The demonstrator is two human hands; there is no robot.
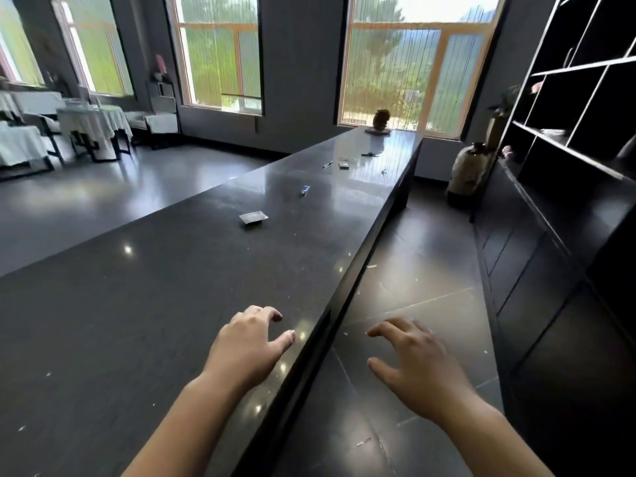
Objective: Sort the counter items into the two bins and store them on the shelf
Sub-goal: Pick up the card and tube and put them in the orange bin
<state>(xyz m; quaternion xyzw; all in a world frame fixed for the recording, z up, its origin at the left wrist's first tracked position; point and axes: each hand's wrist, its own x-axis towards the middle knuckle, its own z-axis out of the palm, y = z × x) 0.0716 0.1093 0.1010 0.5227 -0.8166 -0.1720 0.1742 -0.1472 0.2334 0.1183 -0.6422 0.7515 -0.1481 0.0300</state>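
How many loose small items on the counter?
6: silver packet, blue tube, pen, white box, dark item, tiny piece. More may escape view.

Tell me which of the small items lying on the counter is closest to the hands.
The flat silvery packet. It lies nearest along the counter to the left hand; the blue-tipped tube, the pen and the small box all sit farther toward the window.

Looks like a restaurant or cafe: long dark counter (192, 304), cloth-covered dining tables (93, 122) far left, open shelving (568, 108) on the right.
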